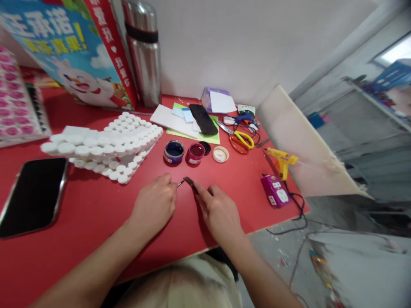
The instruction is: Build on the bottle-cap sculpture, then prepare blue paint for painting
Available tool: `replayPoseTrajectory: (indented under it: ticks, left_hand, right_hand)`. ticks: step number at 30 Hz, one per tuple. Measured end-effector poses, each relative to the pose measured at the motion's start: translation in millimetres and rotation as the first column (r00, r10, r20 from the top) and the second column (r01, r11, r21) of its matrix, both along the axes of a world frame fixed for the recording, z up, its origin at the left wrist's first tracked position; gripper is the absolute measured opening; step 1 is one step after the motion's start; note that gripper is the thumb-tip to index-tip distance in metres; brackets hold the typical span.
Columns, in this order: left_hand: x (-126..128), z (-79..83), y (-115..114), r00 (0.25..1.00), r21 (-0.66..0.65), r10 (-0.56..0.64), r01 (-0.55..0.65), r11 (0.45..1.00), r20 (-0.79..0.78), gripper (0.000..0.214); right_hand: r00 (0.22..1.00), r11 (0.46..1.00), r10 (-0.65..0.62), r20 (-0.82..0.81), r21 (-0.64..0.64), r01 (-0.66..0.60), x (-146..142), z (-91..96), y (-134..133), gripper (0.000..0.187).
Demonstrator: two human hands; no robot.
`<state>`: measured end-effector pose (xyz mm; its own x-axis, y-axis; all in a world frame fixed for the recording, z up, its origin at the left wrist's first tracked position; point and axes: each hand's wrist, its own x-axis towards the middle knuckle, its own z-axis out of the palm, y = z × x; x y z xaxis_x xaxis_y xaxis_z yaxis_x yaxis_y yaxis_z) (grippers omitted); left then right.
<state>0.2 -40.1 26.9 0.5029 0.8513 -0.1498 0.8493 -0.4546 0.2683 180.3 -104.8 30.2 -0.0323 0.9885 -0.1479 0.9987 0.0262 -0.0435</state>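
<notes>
My left hand [156,205] rests on the red table [96,214] with its fingers curled, pinching a thin metal tool [180,183] that points right. My right hand [216,207] lies beside it, fingers closed on a small dark flat piece [190,182] that meets the tool's tip. Just beyond the hands stand two open paint pots, a blue pot [174,151] and a magenta pot [195,153], with a black lid [205,147] and a white lid [220,154] next to them.
A model of white bottle caps [105,143] sits at left, a black phone [32,194] nearer. Scissors [239,139], a yellow glue gun [282,161] with its cord, a purple box [276,191], papers, a steel flask [144,51] and a colourful carton [64,47] lie around.
</notes>
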Motion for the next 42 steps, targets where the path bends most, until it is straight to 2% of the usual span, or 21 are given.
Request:
replayPoseTrajectory:
  ticks: [5,12,26,35,42]
  left_hand:
    - [-0.2,2.8,0.4,1.0,-0.031,0.0,-0.001,1.0,-0.022,0.036]
    - [-0.1,6.6,1.3,0.999,-0.024,-0.009,0.007,1.0,-0.045,0.033]
    - [-1.4,1.6,0.7,0.999,-0.005,-0.022,0.022,1.0,-0.031,0.032]
    - [0.5,3.5,0.0,0.992,0.022,-0.03,0.033,0.999,-0.122,0.038]
    - [0.6,4.2,-0.6,0.988,0.033,-0.053,0.058,0.998,-0.142,0.037]
  right_hand:
    - [0.999,1.0,0.011,-0.038,-0.003,-0.011,-0.9,2.8,-0.8,0.046]
    - [1.0,1.0,-0.011,-0.004,0.004,0.011,-0.3,-0.6,0.2,0.045]
    - [1.0,1.0,-0.012,-0.003,0.012,0.012,-0.7,1.4,-1.8,0.047]
    - [1.0,1.0,0.002,-0.003,-0.021,-0.002,-2.6,0.0,0.9,0.047]
    - [1.0,1.0,0.012,-0.022,0.009,-0.012,-2.8,0.4,-2.0,0.047]
